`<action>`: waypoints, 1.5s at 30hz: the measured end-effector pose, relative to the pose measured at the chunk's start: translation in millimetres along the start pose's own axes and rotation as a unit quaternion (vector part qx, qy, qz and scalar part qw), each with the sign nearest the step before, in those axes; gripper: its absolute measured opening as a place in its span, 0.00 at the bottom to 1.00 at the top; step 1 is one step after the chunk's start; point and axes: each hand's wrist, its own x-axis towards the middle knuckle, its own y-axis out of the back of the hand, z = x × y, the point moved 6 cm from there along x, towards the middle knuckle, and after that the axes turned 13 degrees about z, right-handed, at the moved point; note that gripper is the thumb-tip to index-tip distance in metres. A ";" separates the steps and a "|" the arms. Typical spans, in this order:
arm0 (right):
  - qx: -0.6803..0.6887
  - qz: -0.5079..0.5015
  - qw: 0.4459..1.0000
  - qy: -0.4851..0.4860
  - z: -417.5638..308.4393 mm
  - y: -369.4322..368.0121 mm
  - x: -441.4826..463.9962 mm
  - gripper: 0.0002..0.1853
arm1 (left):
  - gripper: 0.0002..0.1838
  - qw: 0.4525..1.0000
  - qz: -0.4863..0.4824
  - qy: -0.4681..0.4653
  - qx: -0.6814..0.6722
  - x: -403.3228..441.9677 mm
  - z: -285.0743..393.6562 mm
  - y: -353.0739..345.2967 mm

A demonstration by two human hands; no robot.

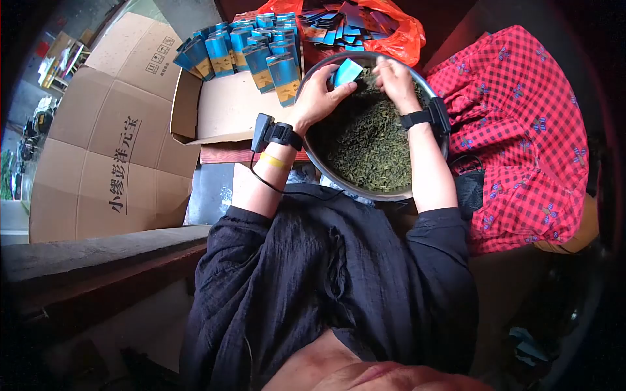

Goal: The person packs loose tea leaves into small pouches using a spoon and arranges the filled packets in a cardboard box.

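Note:
My left hand [319,101] grips a small blue packet [347,72] between thumb and fingers, above the left rim of a round metal basin [317,161]. Dried green leaves [368,146] lie in the basin. My right hand [396,85] is over the leaves near the far rim, just right of the packet. Its fingers are drawn together and slightly blurred; what they pinch, if anything, does not show. Whether the packet's mouth is open cannot be made out.
Several blue-and-gold packets [285,78] stand in a shallow cardboard tray [228,107] at left. Behind the basin, a red plastic bag [407,39] holds more blue packets. A large carton [111,130] stands far left; red checked cloth [515,143] lies at right.

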 end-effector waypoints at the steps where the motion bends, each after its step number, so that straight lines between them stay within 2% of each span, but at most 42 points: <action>1: 0.005 0.028 1.000 0.003 -2.8 10.7 4.2 0.23 | 0.36 1.000 -0.005 0.005 0.009 0.1 -2.1 -0.2; 5: 0.086 0.133 0.987 -0.016 -3.3 44.0 17.2 0.21 | 0.36 0.999 -0.013 -0.027 0.032 -1.7 3.0 -0.5; 8: 0.111 0.136 0.984 -0.006 -14.8 45.5 12.9 0.21 | 0.35 0.999 -0.036 -0.006 0.033 -3.3 4.8 -1.8; 14: 0.089 0.021 0.995 0.033 -32.3 20.2 -3.8 0.22 | 0.34 0.993 -0.042 -0.062 0.088 -6.1 11.0 -2.7; 17: 0.015 -0.012 0.990 0.143 -51.6 8.4 -17.3 0.21 | 0.34 0.991 -0.043 -0.065 0.109 -8.1 12.9 -3.4; 18: 0.015 -0.012 0.990 0.143 -52.1 6.9 -18.4 0.21 | 0.34 0.991 -0.043 -0.065 0.109 -8.1 12.8 -3.5; 20: -0.100 0.076 0.933 0.338 -71.6 9.7 -28.6 0.17 | 0.34 0.993 -0.031 -0.059 0.100 -7.6 12.3 -2.0; 21: -0.118 0.098 0.920 0.360 -85.0 14.1 -35.2 0.13 | 0.34 0.993 -0.030 -0.059 0.100 -6.8 9.0 -2.4; 25: -0.133 0.168 0.885 0.413 -94.2 30.5 -33.5 0.14 | 0.35 0.993 -0.032 -0.041 0.102 -4.9 2.8 -4.0; 30: -0.170 0.200 0.909 0.323 -76.3 39.5 -20.8 0.15 | 0.34 0.993 -0.045 -0.019 0.106 -6.1 8.1 -1.8; 32: -0.300 0.122 0.916 0.238 -65.5 32.3 -14.6 0.17 | 0.31 0.994 -0.030 -0.018 0.101 -6.0 9.7 -0.5; 34: -0.334 0.042 0.904 0.263 -51.6 14.1 -17.3 0.16 | 0.31 0.995 -0.028 -0.025 0.098 -4.6 8.7 -0.4; 37: -0.286 -0.055 0.925 0.243 -36.4 -16.1 -30.4 0.10 | 0.30 0.995 -0.027 -0.021 0.092 -4.1 5.9 -1.0; 38: -0.277 -0.072 0.936 0.206 -26.6 -24.9 -33.9 0.14 | 0.30 0.996 -0.023 -0.007 0.090 -3.7 3.5 -1.3; 40: -0.251 -0.091 0.950 0.163 -23.4 -28.7 -34.2 0.14 | 0.30 0.996 -0.020 -0.017 0.089 -3.9 3.9 -1.2; 42: -0.171 -0.071 0.971 0.150 -14.0 -26.4 -25.5 0.12 | 0.31 0.996 -0.018 -0.027 0.087 -3.0 3.2 -0.5; 44: -0.147 -0.060 0.983 0.090 -4.2 -17.1 -11.0 0.20 | 0.31 0.995 -0.020 -0.058 0.084 -2.8 3.9 -1.9; 45: -0.077 -0.056 0.995 0.029 2.6 -11.6 -4.7 0.21 | 0.31 0.995 -0.021 -0.058 0.084 -3.0 4.6 -1.5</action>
